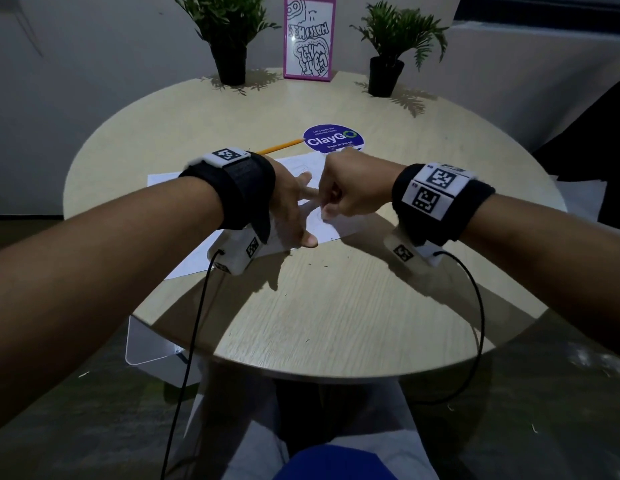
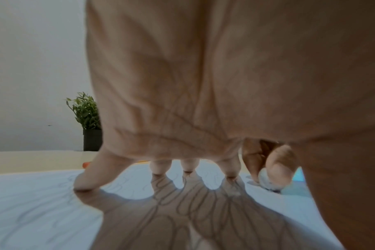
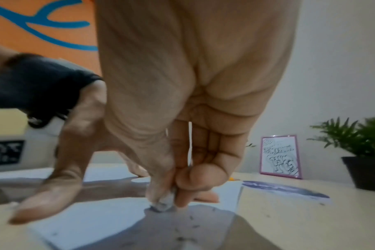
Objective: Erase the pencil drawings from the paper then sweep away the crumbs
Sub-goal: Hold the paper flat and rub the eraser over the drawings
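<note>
2 black plastic pots (image 1: 231, 69) at the far edge of the round pale wooden table (image 1: 319, 306) each hold a green leafy plant. The white sheet of paper (image 1: 183, 176) with faint pencil lines lies mid-table, its near-right corner close to bare wood. The left hand (image 1: 289, 206) presses it flat with straight, spread fingers. The right hand (image 1: 350, 194) pinches a small grey-white eraser (image 3: 165, 202) against the sheet; dark crumbs (image 3: 192, 218) lie beside it. A yellow pencil (image 1: 280, 146) lies just beyond, partly hidden by the left wrist. The drawings are hard to make out.
</note>
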Tool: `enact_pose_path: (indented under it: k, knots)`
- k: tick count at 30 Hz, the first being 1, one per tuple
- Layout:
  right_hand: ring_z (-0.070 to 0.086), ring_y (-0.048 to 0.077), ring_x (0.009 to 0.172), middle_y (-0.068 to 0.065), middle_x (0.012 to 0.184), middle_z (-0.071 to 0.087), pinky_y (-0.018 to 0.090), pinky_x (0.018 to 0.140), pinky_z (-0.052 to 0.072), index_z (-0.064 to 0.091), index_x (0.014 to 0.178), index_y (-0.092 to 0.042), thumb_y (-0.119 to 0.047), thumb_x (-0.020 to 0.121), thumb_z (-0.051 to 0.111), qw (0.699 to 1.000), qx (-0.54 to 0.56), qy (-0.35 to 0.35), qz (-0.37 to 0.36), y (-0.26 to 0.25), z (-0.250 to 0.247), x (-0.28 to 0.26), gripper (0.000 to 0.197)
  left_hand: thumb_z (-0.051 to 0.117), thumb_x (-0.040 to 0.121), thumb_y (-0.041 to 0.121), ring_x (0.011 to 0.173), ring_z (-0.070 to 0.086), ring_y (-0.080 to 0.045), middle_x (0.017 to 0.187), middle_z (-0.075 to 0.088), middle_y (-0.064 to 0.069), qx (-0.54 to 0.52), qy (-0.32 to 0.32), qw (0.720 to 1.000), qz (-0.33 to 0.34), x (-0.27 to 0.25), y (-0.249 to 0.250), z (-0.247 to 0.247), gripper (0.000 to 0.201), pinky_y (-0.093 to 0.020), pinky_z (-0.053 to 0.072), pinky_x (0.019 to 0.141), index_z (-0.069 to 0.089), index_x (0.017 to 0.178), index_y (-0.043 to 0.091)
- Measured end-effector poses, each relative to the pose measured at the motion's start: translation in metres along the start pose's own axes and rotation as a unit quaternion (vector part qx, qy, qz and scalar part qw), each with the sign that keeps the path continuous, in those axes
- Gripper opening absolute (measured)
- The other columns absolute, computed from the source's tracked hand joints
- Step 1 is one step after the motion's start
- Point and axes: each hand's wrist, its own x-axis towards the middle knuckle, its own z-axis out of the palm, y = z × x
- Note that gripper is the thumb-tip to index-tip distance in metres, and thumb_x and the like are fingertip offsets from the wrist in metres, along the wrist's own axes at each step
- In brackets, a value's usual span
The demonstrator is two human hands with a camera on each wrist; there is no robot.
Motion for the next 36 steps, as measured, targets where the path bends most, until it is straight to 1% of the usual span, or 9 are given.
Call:
enact_pose_path:
  k: [6, 8, 11, 15, 20, 25, 29, 33, 36]
  knots:
    - [0.052, 0.005, 0.058, -0.011, 0.063, 0.058, 0.017, 0.055, 0.036, 0.079, 0.082, -0.015, -0.02, 0.082, 0.075, 0.999, 0.002, -0.02, -0.033, -0.009, 0.004, -0.004, 0.006, 0.059, 0.078, 0.077, 0.15, 0.019, -0.03, 0.167, -0.002, 0.001, -0.028, -0.009, 1.0, -0.002, -0.002, -0.004, -0.002, 0.096, -0.048, 0.025, 0.118, 0.001, 0.151, 0.055]
    - [0.05, 0.002, 0.055, -0.008, 0.063, 0.063, 0.013, 0.053, 0.033, 0.08, 0.085, -0.013, -0.023, 0.082, 0.077, 1.0, 0.008, -0.011, -0.014, -0.001, 0.002, -0.002, 0.01, 0.058, 0.075, 0.08, 0.152, 0.01, -0.03, 0.166, -0.014, 0.004, -0.022, -0.011, 1.0, 0.002, 0.0, -0.003, -0.001, 0.098, -0.052, 0.022, 0.119, -0.005, 0.148, 0.06]
    - [0.055, 0.009, 0.063, 0.0, 0.071, 0.069, 0.022, 0.056, 0.039, 0.081, 0.088, -0.011, -0.021, 0.081, 0.079, 1.0, 0.0, 0.012, 0.025, 0.007, 0.0, 0.002, 0.013, 0.054, 0.08, 0.078, 0.153, 0.003, -0.03, 0.164, -0.022, 0.003, -0.006, -0.009, 1.0, -0.009, 0.001, -0.001, 0.0, 0.097, -0.052, 0.018, 0.12, -0.01, 0.149, 0.057]
    - [0.054, 0.006, 0.061, -0.008, 0.067, 0.065, 0.02, 0.057, 0.039, 0.08, 0.083, -0.015, -0.02, 0.081, 0.076, 0.999, 0.005, -0.024, -0.029, -0.01, 0.004, -0.004, 0.006, 0.058, 0.081, 0.075, 0.151, 0.015, -0.03, 0.167, -0.003, 0.0, -0.026, -0.019, 0.999, -0.001, -0.004, -0.002, -0.004, 0.094, -0.049, 0.024, 0.118, 0.001, 0.152, 0.053]
    - [0.052, 0.009, 0.061, 0.001, 0.072, 0.07, 0.021, 0.055, 0.037, 0.081, 0.09, -0.011, -0.022, 0.082, 0.078, 1.0, -0.002, 0.012, 0.024, 0.007, 0.0, 0.003, 0.014, 0.052, 0.08, 0.079, 0.153, 0.003, -0.033, 0.164, -0.023, 0.0, -0.001, -0.01, 1.0, -0.002, -0.003, 0.001, -0.002, 0.098, -0.054, 0.018, 0.12, -0.014, 0.148, 0.057]
    - [0.052, 0.004, 0.059, -0.013, 0.062, 0.059, 0.015, 0.054, 0.035, 0.08, 0.084, -0.015, -0.022, 0.082, 0.076, 1.0, 0.008, -0.022, -0.02, -0.01, 0.002, -0.003, 0.009, 0.059, 0.081, 0.074, 0.151, 0.015, -0.032, 0.167, -0.003, 0.0, -0.042, -0.019, 0.999, -0.008, -0.007, 0.0, -0.005, 0.094, -0.05, 0.024, 0.117, 0.002, 0.152, 0.053]
    - [0.06, 0.014, 0.067, 0.003, 0.075, 0.073, 0.02, 0.055, 0.038, 0.081, 0.092, -0.011, -0.024, 0.083, 0.078, 0.999, 0.011, 0.02, 0.038, 0.003, 0.003, 0.004, 0.016, 0.054, 0.079, 0.08, 0.152, 0.008, -0.032, 0.165, -0.017, 0.002, -0.015, -0.005, 1.0, -0.004, -0.007, 0.002, -0.003, 0.099, -0.053, 0.021, 0.119, -0.01, 0.15, 0.055]
    - [0.055, 0.006, 0.061, -0.009, 0.066, 0.063, 0.019, 0.058, 0.04, 0.08, 0.083, -0.015, -0.021, 0.081, 0.077, 1.0, 0.021, -0.015, -0.017, -0.014, 0.006, 0.0, 0.007, 0.061, 0.082, 0.071, 0.145, 0.03, -0.031, 0.165, 0.014, -0.001, -0.038, -0.014, 0.999, -0.012, -0.015, 0.003, -0.007, 0.092, -0.048, 0.03, 0.116, 0.012, 0.154, 0.044]
    - [0.054, 0.012, 0.066, -0.008, 0.065, 0.059, 0.022, 0.06, 0.038, 0.081, 0.088, -0.013, -0.022, 0.082, 0.078, 1.0, 0.01, 0.009, 0.009, -0.006, 0.002, 0.006, 0.011, 0.058, 0.084, 0.069, 0.147, 0.025, -0.03, 0.166, 0.007, -0.001, -0.046, -0.001, 0.999, -0.011, -0.02, 0.005, -0.008, 0.091, -0.046, 0.026, 0.117, 0.005, 0.154, 0.047]
